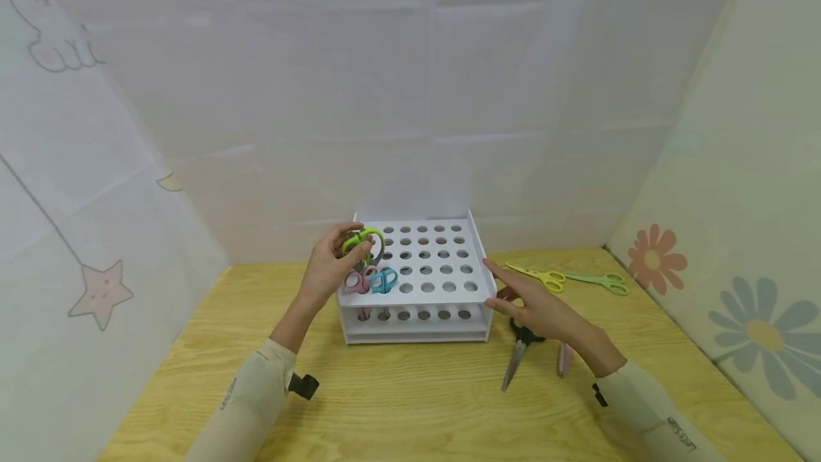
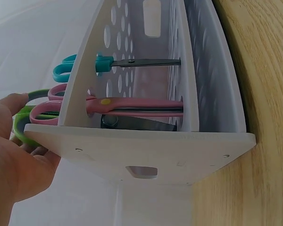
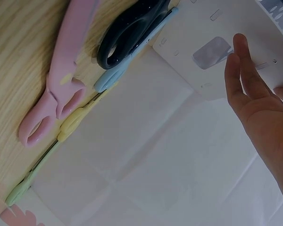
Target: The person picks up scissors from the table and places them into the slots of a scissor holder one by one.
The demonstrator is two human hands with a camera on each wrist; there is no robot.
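Holding green scissors (image 1: 370,230) at ten o'clock of the white rack (image 1: 417,295).
The left hand (image 1: 328,266) grips them; the right hand (image 1: 535,305), rather straight, touches the rack at three o'clock. Lettering (image 1: 682,433) on both sleeves (image 1: 246,412) is too small for reading.

Soft, even, rather dim light with faint shadows
In the head view, a soft shadow falls on the desk (image 1: 385,405) beside the left sleeve (image 1: 246,398), pale sheen marks creases in the wall sheet (image 1: 321,91), and wide-angle stretch pulls at the outer edges. Both wrist views are greyer and darker: the white rack (image 2: 104,146) sinks into shade inside its tiers, and the black scissors handle (image 3: 129,30) carries small glossy highlights.
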